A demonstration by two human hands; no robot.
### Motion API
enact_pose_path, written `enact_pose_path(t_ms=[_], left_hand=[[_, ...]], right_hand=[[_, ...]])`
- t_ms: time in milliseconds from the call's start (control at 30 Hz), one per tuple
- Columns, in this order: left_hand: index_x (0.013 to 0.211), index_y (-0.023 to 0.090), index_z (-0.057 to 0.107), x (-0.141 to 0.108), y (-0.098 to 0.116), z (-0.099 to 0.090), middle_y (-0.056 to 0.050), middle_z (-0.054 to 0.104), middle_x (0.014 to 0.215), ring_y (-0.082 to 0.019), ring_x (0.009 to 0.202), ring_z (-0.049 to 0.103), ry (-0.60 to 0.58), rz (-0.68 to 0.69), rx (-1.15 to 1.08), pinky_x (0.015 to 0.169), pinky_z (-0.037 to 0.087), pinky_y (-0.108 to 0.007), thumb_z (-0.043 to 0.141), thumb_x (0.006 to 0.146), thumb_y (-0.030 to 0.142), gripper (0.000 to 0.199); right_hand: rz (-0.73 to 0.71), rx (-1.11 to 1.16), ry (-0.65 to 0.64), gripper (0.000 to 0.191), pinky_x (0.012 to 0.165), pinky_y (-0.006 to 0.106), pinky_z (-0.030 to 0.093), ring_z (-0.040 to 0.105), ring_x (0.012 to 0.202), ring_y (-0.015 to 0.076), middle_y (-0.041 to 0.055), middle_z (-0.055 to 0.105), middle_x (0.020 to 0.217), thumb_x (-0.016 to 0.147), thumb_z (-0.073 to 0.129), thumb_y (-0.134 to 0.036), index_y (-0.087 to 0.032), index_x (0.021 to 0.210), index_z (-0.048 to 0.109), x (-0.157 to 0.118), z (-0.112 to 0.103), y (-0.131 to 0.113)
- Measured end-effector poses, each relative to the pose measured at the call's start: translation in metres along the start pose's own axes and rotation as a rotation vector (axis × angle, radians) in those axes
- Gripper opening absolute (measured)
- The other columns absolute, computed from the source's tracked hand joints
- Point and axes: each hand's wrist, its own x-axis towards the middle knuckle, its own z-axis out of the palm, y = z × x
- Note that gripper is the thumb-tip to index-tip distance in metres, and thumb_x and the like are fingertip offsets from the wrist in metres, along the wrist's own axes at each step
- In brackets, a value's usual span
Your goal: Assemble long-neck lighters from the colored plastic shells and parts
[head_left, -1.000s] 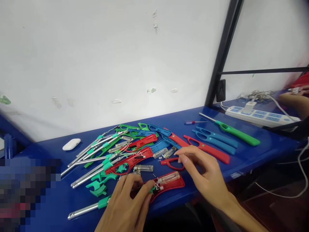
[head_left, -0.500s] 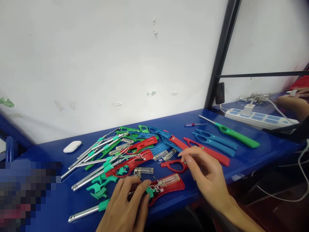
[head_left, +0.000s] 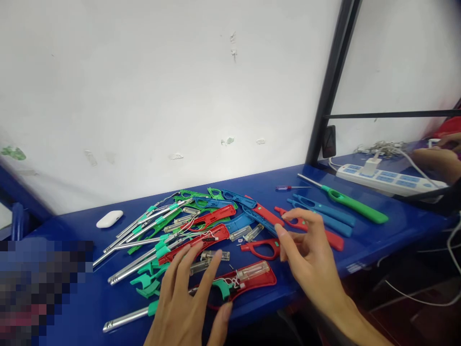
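Open red utility lighter [head_left: 270,278] lies near the front edge of the blue desk [head_left: 86,298], partly under the left hand [head_left: 182,305]; that hand is spread, thumb and fingers apart, nothing seen gripped; whether a fingertip touches the lighter, cannot tell; right hand [head_left: 311,259] half curled, thumb and forefinger parted, nothing seen between them; it is just beside a loose red shell [head_left: 246,247] with a finger loop; contact there unclear.

Handling, by judgement: lighter probably light, casing stiff, smooth, a little slippery; clear fuel reservoir [head_left: 254,270] in the wide end likely brittle, not for hard squeezing; white wires [head_left: 230,279] thin, soft, easily snagged; green trigger [head_left: 224,288] small, hard, liable to shift with no cover over it; metal barrel [head_left: 126,320] rigid and slick, long enough to tip the whole if lifted by one end; best hold is the casing's outer edges at the wide end, plus the green collar [head_left: 153,307] on the barrel; loose red shell should pinch easily at the loop's rim.

Writing: power strip [head_left: 391,179] has blue panels, no words legible; white label [head_left: 356,266] on the desk's front edge, marks too small to read; no brand made out on the lighter.
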Motion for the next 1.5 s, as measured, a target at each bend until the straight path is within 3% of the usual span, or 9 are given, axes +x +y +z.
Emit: enact_pose_path(t_ms=[100,200,467,600,667,767,933,1233,1500], left_hand=[[0.172,0.023,0.016,0.002,0.000,0.000,-0.026,0.017,0.175,-0.061,0.157,0.018,-0.040,0.061,0.043,0.101,0.048,-0.081,0.056,0.097,0.064,0.094],[0.173,0.029,0.011,0.003,-0.001,-0.001,-0.022,0.018,0.177,-0.061,0.158,0.015,-0.063,0.051,0.041,0.106,0.044,-0.080,0.065,0.089,0.070,0.107],[0.170,0.037,0.021,0.001,-0.003,0.002,-0.018,0.031,0.175,-0.057,0.157,0.026,-0.053,-0.007,0.063,0.108,0.047,-0.075,0.068,0.094,0.049,0.091],[0.172,0.033,0.012,0.002,0.001,0.001,-0.020,0.021,0.177,-0.058,0.158,0.019,-0.021,-0.005,0.038,0.108,0.043,-0.078,0.064,0.097,0.054,0.094],[0.173,0.028,0.011,0.001,0.002,0.000,-0.022,0.015,0.178,-0.059,0.158,0.016,-0.021,0.010,0.012,0.107,0.042,-0.081,0.056,0.098,0.064,0.094],[0.172,0.027,0.017,-0.002,0.000,0.000,-0.021,0.017,0.176,-0.056,0.158,0.021,0.001,0.022,-0.017,0.106,0.046,-0.079,0.045,0.104,0.062,0.081],[0.163,0.034,0.042,-0.009,-0.006,0.001,-0.012,0.042,0.166,-0.042,0.151,0.041,0.068,-0.038,-0.076,0.110,0.053,-0.060,0.048,0.107,0.040,0.057],[0.155,0.032,0.052,-0.008,-0.003,-0.001,-0.010,0.052,0.155,-0.035,0.143,0.051,0.103,-0.077,-0.108,0.111,0.053,-0.053,0.049,0.106,0.032,0.049],[0.154,0.033,0.053,-0.010,-0.002,-0.001,-0.010,0.053,0.155,-0.034,0.142,0.053,0.111,-0.112,-0.152,0.110,0.054,-0.051,0.048,0.108,0.033,0.047]], right_hand=[[0.076,0.065,-0.010,0.028,0.031,0.021,0.043,0.057,0.041,0.0095,-0.0071,0.058,0.080,0.106,0.061,-0.037,-0.033,0.129,0.046,-0.002,-0.001,-0.002],[0.128,0.112,-0.004,0.034,0.024,0.017,0.039,0.058,0.038,0.0077,-0.0054,0.060,0.091,0.104,0.064,-0.040,-0.034,0.129,0.044,-0.002,-0.002,-0.006],[0.116,0.093,-0.044,0.035,0.021,0.017,0.041,0.057,0.038,0.0043,0.0016,0.062,0.116,0.105,0.061,-0.043,-0.035,0.138,0.051,0.000,-0.002,-0.008],[-0.187,-0.235,0.009,0.014,0.043,0.025,0.056,0.066,0.054,0.0100,0.0044,0.067,0.111,0.105,0.059,-0.033,-0.029,0.114,0.069,0.010,-0.021,-0.009],[-0.294,-0.485,0.005,0.017,0.059,0.032,0.061,0.072,0.069,0.0179,0.0051,0.073,0.102,0.105,0.057,-0.032,-0.029,0.102,0.073,0.018,-0.042,-0.008],[-0.234,-0.747,-0.143,0.025,0.077,0.042,0.063,0.078,0.090,0.0296,0.0054,0.080,0.107,0.104,0.056,-0.044,-0.031,0.110,0.076,0.027,-0.079,0.003],[-0.250,-0.956,-0.274,0.036,0.083,0.050,0.062,0.077,0.102,0.0372,0.0071,0.081,0.118,0.101,0.057,-0.052,-0.032,0.120,0.080,0.030,-0.113,0.036],[-0.108,-0.974,-0.318,0.038,0.081,0.044,0.062,0.079,0.101,0.0345,0.0075,0.081,0.120,0.108,0.046,-0.049,-0.031,0.127,0.075,0.033,-0.110,0.058],[-0.065,-0.939,-0.215,0.036,0.065,0.039,0.059,0.082,0.092,0.0354,0.0057,0.084,0.111,0.102,0.052,-0.059,-0.036,0.115,0.076,0.043,-0.117,0.040]])
